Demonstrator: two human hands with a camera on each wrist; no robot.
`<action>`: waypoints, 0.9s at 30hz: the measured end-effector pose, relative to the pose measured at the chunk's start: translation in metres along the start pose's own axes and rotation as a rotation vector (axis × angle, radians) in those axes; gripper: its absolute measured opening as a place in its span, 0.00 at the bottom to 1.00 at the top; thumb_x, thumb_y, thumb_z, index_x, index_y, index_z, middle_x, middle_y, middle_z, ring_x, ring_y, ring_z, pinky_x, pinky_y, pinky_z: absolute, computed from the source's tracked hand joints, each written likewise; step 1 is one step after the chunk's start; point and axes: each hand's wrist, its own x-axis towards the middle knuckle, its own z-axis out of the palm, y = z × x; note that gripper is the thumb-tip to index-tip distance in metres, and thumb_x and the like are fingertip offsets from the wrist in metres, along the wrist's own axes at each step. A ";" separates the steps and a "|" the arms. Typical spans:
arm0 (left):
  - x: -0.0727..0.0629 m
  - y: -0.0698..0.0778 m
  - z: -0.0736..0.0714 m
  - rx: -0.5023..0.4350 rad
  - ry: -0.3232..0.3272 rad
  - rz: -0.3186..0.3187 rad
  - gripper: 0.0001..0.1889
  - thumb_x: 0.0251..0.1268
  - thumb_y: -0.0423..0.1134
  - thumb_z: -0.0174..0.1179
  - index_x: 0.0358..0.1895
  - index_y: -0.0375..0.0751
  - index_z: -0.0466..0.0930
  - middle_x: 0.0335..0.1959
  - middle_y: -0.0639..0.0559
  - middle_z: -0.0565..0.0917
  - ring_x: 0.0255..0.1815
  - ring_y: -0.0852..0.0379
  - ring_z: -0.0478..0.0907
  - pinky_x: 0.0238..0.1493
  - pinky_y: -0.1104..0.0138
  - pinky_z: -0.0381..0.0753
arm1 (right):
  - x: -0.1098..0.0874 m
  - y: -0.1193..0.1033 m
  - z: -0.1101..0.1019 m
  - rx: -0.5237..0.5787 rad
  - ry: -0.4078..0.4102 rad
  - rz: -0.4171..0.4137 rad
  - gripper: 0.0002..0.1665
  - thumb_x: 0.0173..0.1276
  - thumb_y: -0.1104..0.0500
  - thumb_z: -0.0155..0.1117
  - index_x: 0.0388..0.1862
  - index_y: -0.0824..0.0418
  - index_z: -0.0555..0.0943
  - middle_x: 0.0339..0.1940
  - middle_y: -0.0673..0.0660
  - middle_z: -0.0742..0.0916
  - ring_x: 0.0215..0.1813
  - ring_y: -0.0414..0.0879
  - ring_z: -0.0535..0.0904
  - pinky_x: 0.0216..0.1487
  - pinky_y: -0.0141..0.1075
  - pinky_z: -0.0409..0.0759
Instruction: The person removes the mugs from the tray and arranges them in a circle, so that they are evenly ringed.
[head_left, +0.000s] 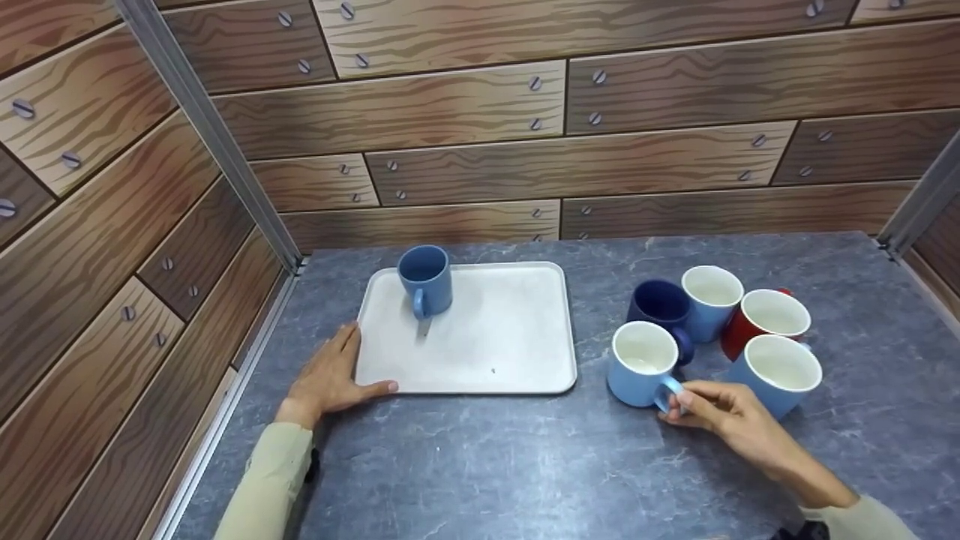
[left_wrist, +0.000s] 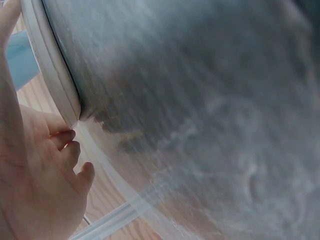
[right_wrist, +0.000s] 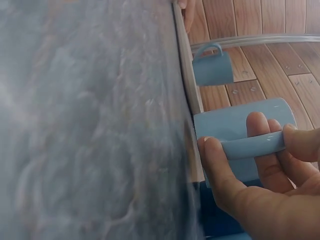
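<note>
A light blue mug with a white inside (head_left: 637, 375) stands at the front left of a group of mugs. My right hand (head_left: 731, 424) pinches its handle from the right; in the right wrist view the thumb and fingers are around the handle (right_wrist: 252, 146). My left hand (head_left: 326, 379) rests at the front left corner of a white tray (head_left: 495, 337), fingers along its left side and thumb at the front edge. In the left wrist view the fingertips touch the tray's rim (left_wrist: 57, 75). A blue mug (head_left: 427, 281) stands upright at the tray's back left.
Behind the held mug stands a dark blue mug (head_left: 660, 304). Beside it are another light blue mug (head_left: 709, 307), a red mug with a white inside (head_left: 739, 337) and a light blue mug (head_left: 772, 386) at the right. Wood-patterned walls (head_left: 465, 112) border the grey table (head_left: 480, 465).
</note>
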 end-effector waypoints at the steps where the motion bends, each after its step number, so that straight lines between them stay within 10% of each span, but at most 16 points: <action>1: 0.000 0.000 0.000 0.001 -0.003 -0.004 0.72 0.51 0.84 0.63 0.86 0.32 0.50 0.88 0.33 0.53 0.88 0.33 0.52 0.88 0.42 0.52 | -0.001 0.001 -0.001 -0.003 0.001 0.005 0.18 0.86 0.69 0.51 0.52 0.90 0.75 0.45 0.55 0.91 0.53 0.46 0.92 0.60 0.41 0.89; 16: 0.000 -0.002 0.003 -0.006 -0.005 -0.001 0.72 0.52 0.84 0.63 0.86 0.32 0.50 0.88 0.33 0.53 0.88 0.32 0.51 0.87 0.39 0.55 | -0.010 0.005 -0.010 0.005 -0.031 0.018 0.21 0.87 0.68 0.47 0.56 0.92 0.71 0.48 0.54 0.90 0.57 0.44 0.90 0.63 0.41 0.87; 27: -0.001 0.001 0.001 -0.001 -0.012 -0.011 0.72 0.52 0.84 0.63 0.86 0.32 0.49 0.88 0.34 0.52 0.88 0.32 0.51 0.87 0.41 0.53 | -0.010 -0.009 0.012 -0.737 0.498 -0.180 0.15 0.66 0.75 0.73 0.52 0.70 0.91 0.39 0.66 0.94 0.34 0.25 0.86 0.32 0.18 0.84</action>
